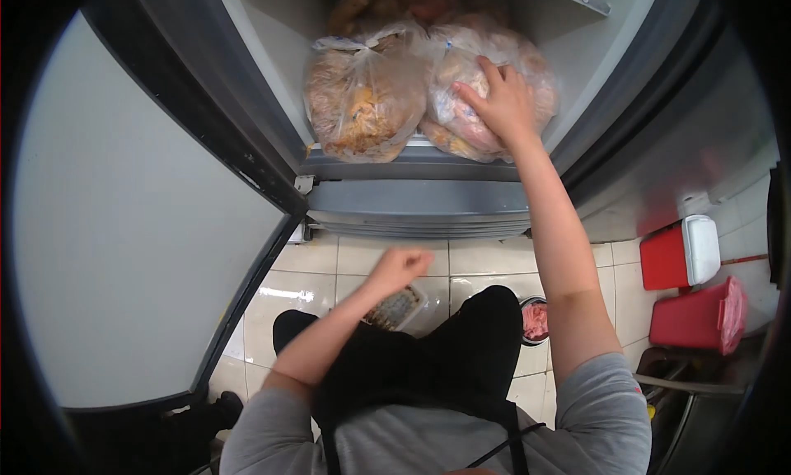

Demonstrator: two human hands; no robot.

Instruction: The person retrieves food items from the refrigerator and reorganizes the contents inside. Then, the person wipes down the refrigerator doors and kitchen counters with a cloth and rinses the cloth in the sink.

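Note:
My right hand (504,104) rests on a clear plastic bag of pale pink meat (465,121) at the front of the fridge shelf. Its thumb and fingers are spread over the plastic, not wrapped round it. Left of it sits another knotted clear bag (362,104), with brownish and yellow food inside. Below the fridge's front edge, my left hand (404,266) hangs in the air with its fingers curled in, and nothing shows in it. Under that hand a plastic container of dark, mixed food (395,308) stands on the floor, partly hidden by my arm and leg.
The fridge door (140,219) stands open on the left. More bagged food (420,1) lies deeper inside, in shadow. A bowl of pink meat (535,320) is on the tiled floor by my right knee. Red bins (692,318) and a red-and-white box (663,257) stand at the right.

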